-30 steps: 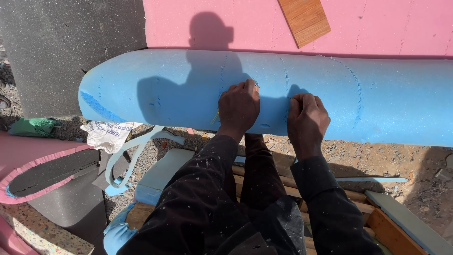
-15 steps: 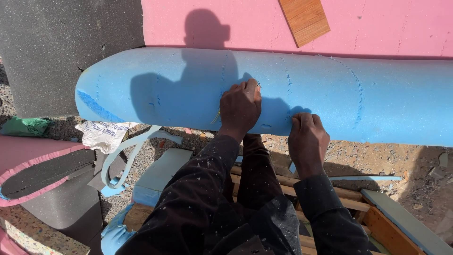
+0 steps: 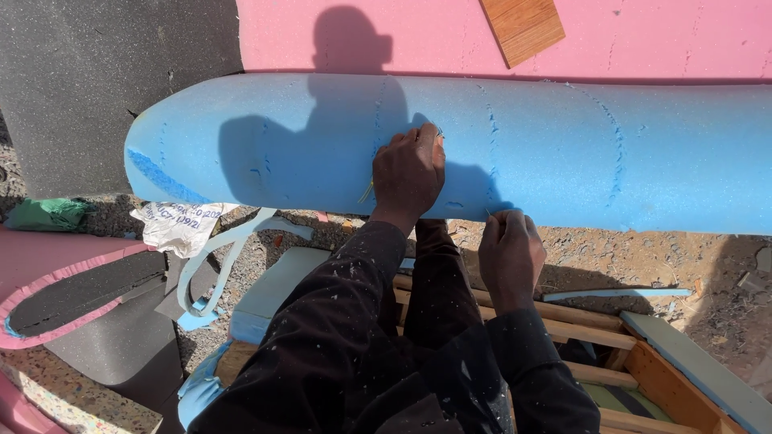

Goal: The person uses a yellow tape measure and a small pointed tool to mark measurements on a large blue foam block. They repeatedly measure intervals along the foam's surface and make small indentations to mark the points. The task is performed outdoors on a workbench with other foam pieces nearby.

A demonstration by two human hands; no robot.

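Right across the middle lies a long, rounded roll of light blue foam (image 3: 563,153), its lower edge above a slatted wooden frame (image 3: 599,333). On the roll's front face rests the left hand (image 3: 408,173), fingers curled shut against the foam (whether anything is pinched inside, I cannot tell). Just below the roll's lower edge, the right hand (image 3: 509,255) is closed in a loose fist. Behind the roll stands a pink foam slab (image 3: 643,36); left of it, crumpled white paper (image 3: 178,223) lies on the ground.
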